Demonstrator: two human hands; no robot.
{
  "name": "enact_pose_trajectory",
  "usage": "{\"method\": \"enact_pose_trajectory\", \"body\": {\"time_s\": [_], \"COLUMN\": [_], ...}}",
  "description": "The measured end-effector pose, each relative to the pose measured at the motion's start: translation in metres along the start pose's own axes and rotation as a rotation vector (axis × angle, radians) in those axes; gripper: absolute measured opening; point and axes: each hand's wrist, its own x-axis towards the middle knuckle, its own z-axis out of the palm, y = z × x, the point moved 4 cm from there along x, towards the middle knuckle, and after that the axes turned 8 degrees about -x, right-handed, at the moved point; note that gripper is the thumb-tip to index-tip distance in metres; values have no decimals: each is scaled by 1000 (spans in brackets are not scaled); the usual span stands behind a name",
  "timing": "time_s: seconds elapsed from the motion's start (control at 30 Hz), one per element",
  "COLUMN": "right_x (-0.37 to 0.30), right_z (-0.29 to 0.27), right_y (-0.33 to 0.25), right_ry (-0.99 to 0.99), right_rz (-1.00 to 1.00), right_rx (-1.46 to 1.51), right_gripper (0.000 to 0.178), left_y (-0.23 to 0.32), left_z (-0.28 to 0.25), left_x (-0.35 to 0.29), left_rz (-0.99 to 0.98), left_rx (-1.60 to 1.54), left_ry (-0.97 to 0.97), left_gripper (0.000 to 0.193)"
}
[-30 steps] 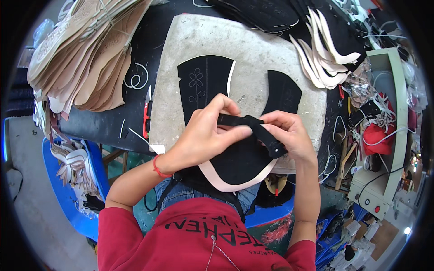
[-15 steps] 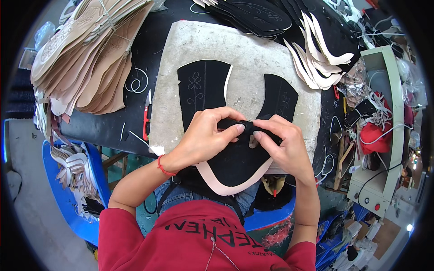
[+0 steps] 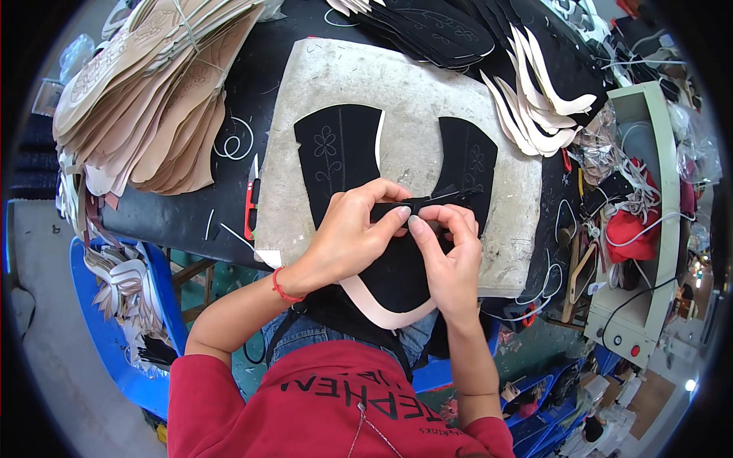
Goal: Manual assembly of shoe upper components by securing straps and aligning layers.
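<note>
A black U-shaped fabric piece, which looks like a boot upper [image 3: 393, 278], lies with its two arms pointing away from me. Stitched flowers decorate both arms, and a pale pink band runs along its near curved edge. At the inner edge of the U, my left hand [image 3: 353, 233] pinches the black material between thumb and fingers. Right beside it, my right hand [image 3: 450, 259] is closed too, thumb against fingertips on the same folded edge. The fingertips nearly meet, and they hide the exact fold between them.
Under the piece lies a worn whitish board [image 3: 511, 221] on a black table [image 3: 160, 221]. Red-handled snips [image 3: 251, 204] rest left of the board. A tied stack of beige cut pieces [image 3: 164, 107] fills the far left, black pieces [image 3: 435, 34] the far side. A blue chair [image 3: 114, 343] stands left.
My right hand has shifted left, closer to my left hand. The upper's right arm has moved slightly left and away from me. My left hand stays nearly in place.
</note>
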Motion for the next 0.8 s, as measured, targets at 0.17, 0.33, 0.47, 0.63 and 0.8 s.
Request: {"method": "enact_pose_trajectory", "body": {"time_s": [0.17,0.33,0.47,0.63,0.8], "right_x": [-4,-11,-30,-25,49], "right_z": [13,2,-28,-34,-117], "right_y": [11,4,19,12,-90], "right_ry": [38,165,310,27,270], "right_rz": [211,118,98,182,-476], "right_rx": [460,835,226,474,101], "right_gripper": [14,22,61,54,34], "left_y": [1,7,13,32,116], "left_z": [1,-3,-1,-4,-4], "left_x": [1,1,1,-6,-9], "left_rz": [-1,-70,-87,48,746], "left_rx": [-61,-98,-103,-292,-190], "left_ry": [-12,-5,-44,122,180], "left_gripper": [21,19,17,12,45]}}
